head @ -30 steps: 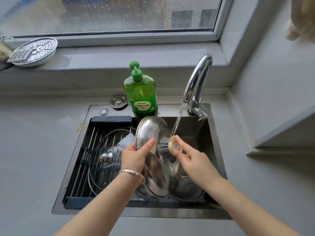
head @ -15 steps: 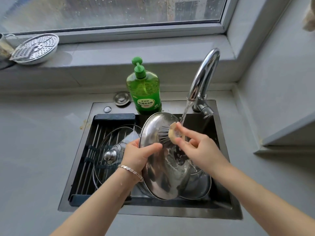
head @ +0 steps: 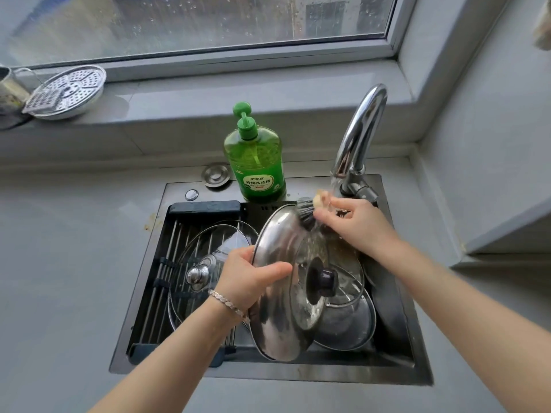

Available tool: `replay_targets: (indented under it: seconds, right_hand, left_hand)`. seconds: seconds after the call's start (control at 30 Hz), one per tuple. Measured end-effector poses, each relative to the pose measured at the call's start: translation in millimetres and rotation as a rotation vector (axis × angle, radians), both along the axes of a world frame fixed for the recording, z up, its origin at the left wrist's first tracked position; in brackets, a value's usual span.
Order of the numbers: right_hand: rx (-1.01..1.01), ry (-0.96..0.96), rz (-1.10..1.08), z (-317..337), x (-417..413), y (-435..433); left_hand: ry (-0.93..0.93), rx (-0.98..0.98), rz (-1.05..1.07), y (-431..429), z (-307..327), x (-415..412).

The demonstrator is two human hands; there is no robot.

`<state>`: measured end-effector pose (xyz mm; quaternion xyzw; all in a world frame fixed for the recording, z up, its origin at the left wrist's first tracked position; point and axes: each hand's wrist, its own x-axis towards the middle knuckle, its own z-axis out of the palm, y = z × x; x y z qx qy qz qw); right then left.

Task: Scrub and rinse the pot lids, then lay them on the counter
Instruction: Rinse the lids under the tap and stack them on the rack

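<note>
My left hand [head: 250, 278] grips the left rim of a round steel lid [head: 277, 293] and holds it tilted on edge over the dark sink [head: 396, 332]. My right hand [head: 354, 225] holds a dish brush [head: 307, 208] with dark bristles and a pale handle. Its bristles press on the lid's top edge, under the running water from the tap [head: 357, 135]. A glass lid with a steel knob [head: 198, 275] lies on the rack in the left of the sink. Another glass lid with a black knob [head: 323, 283] shows just right of the steel lid, over a steel pan [head: 354, 332].
A green dish soap bottle [head: 256, 162] stands behind the sink, beside a drain stopper [head: 216, 174]. A perforated steamer plate [head: 70, 90] rests on the window sill at far left. Grey counter [head: 65, 263] surrounds the sink; a wall and ledge rise on the right.
The brush has moved from the middle of the steel lid up to its top edge, nearer the tap. The black-knobbed lid now shows beside the steel lid.
</note>
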<state>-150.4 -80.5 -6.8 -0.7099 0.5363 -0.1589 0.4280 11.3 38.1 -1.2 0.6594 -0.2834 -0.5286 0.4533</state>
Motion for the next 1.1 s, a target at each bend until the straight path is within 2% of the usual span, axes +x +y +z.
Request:
replay_targets:
  seconds: [0.07, 0.13, 0.27, 0.4, 0.53, 0.7, 0.87, 0.97, 1.1]
  right_hand:
    - [-0.026, -0.059, 0.085, 8.3, 5.4, 13.1]
    - [-0.029, -0.071, 0.083, 8.5, 6.2, 14.4]
    - [0.074, -0.001, -0.047, -28.2, -10.9, -16.2]
    - [0.181, 0.005, -0.144, -53.1, -27.6, 2.4]
    - [0.155, 0.015, -0.127, -58.8, -29.7, 33.7]
    - [0.146, 0.13, -0.141, -62.2, -35.4, 36.5]
    - [0.168, 0.027, -0.123, -58.0, -30.8, 52.7]
    - [0.21, 0.085, -0.166, -54.5, -27.3, 49.9]
    - [0.064, 0.022, -0.042, -36.2, -19.9, 79.7]
  left_hand:
    - [0.04, -0.002, 0.032, -0.4, -2.7, 1.2]
    - [0.059, 0.004, 0.038, -0.9, -1.4, 2.0]
    - [0.086, 0.016, 0.039, -3.0, 3.0, 4.0]
    - [0.211, 0.027, 0.207, -8.7, 0.2, 7.6]
    - [0.297, 0.052, 0.391, -12.9, -5.9, 8.0]
    - [0.291, 0.037, 0.391, -16.4, -2.5, 4.4]
    - [0.336, 0.045, 0.57, -25.4, -6.3, 9.8]
    - [0.351, 0.048, 0.646, -30.1, -5.3, 0.6]
    - [0.4, 0.083, 0.732, -29.9, -13.2, 4.9]
